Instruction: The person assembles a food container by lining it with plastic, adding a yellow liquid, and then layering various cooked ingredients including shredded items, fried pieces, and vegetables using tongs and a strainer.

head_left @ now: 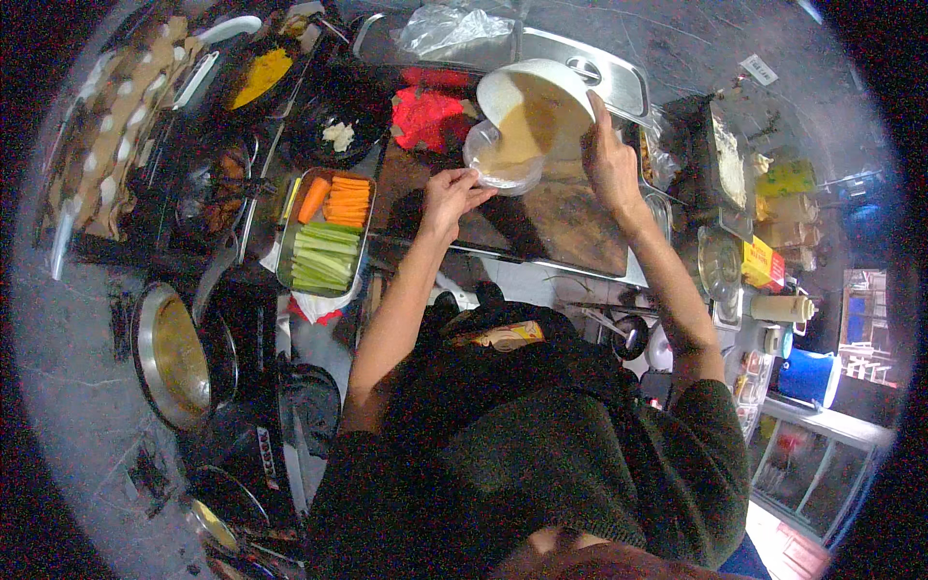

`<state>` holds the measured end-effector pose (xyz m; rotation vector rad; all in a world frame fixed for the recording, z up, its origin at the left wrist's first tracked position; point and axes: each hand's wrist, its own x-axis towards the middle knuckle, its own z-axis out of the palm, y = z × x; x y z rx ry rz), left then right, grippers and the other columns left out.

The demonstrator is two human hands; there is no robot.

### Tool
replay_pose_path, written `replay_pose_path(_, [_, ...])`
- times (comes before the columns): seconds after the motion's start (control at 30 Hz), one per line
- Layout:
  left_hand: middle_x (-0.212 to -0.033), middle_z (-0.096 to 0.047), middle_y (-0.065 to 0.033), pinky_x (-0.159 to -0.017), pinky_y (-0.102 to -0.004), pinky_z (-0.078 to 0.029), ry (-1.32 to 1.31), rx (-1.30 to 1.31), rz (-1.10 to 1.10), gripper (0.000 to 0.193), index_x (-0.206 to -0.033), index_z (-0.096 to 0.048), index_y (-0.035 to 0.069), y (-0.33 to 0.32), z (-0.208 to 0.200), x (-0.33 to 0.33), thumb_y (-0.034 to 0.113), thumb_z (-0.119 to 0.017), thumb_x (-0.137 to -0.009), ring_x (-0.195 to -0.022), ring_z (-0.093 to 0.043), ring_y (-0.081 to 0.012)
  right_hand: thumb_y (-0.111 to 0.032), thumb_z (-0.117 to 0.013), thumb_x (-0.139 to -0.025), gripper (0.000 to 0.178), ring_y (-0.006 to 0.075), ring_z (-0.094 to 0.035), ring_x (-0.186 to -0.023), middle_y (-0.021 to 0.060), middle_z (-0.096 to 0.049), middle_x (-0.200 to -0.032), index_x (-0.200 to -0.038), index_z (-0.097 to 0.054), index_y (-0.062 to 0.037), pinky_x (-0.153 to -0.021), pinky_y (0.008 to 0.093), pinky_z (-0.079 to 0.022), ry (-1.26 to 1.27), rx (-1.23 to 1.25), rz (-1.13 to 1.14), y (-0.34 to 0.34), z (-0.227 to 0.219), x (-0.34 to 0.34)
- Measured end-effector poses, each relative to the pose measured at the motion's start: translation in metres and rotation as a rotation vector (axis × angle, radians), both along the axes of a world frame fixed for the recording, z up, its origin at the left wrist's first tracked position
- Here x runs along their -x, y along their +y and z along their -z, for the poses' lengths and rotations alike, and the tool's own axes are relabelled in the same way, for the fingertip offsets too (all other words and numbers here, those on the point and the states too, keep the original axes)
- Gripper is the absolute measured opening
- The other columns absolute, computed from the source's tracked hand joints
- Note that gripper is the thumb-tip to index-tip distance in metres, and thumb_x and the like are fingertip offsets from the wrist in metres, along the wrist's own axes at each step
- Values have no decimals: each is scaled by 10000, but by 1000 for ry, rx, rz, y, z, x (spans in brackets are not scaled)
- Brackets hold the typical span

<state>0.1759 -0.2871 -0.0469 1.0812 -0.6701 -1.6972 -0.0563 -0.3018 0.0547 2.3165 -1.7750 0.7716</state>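
Note:
My right hand [611,159] grips the rim of a white bowl [496,95], which is tilted to the left and holds a tan, creamy liquid [527,135]. The bowl's lower lip hangs over a small clear plastic tub [532,179]. With its fingers on the tub's near left rim, my left hand [452,201] pinches that edge. Pale liquid shows inside the tub; whether any is flowing at this instant is hard to tell. Both vessels are above a worn wooden board [570,227].
Left of the board stands a tray of carrot and cucumber sticks [282,253]. A black bowl with white pieces [300,135] and red packaging [425,118] lie beyond. Steel pans [145,358] stand far left. Lidded containers [717,266] and a squeeze bottle [783,308] line the right.

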Motion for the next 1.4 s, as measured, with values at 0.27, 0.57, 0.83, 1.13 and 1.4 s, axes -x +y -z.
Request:
replay_pose_path(0.27, [-863, -581, -184, -642, -304, -580, 90, -25, 9, 188, -963, -466, -84, 0, -9, 0, 58, -535, -860, -737, -649, -273, 33, -542, -753, 644, 321, -591, -694, 177, -584, -943, -1340, -322, -113, -591, 412, -495, 85, 94, -147, 18, 4, -4])
replay_pose_path(0.57, [-847, -576, -181, -659, -317, -577, 26, 10, -39, 179, -968, -466, -106, -5, 10, 0, 25, -514, -855, -728, -642, -263, -7, -473, -834, 434, 221, -559, -492, 149, -546, -732, -1244, -335, -36, -455, 367, -492, -573, -12, 128, 12, 43, -1])
replay_pose_path(0.83, [-833, -590, -161, -663, -301, -564, 3, 31, -140, 169, -936, -492, -97, 6, -3, -7, 43, -529, -850, -696, -637, -240, -167, -435, -861, 315, 154, -518, -456, 157, -572, -691, -1003, -472, 112, -386, 276, -476, -1444, -514, 505, 44, 47, 54])
replay_pose_path(1.13, [-869, -568, -93, -668, -271, -527, -148, 62, -136, 133, -923, -514, -22, 8, -10, -26, 30, -576, -818, -735, -586, -150, -304, -481, -881, 423, 249, -584, -606, 187, -586, -792, -1116, -456, 47, -518, 346, -502, -877, -521, 505, 57, 82, 122])
replay_pose_path(1.4, [-931, -596, -55, -782, -281, -473, -187, 215, -299, 178, -976, -566, 24, 14, -31, -16, 4, -586, -800, -870, -565, -151, -176, -510, -834, 361, 336, -555, -959, 175, -574, -1081, -1185, -526, -94, -842, 371, -450, -461, -249, -36, -5, -8, 38])
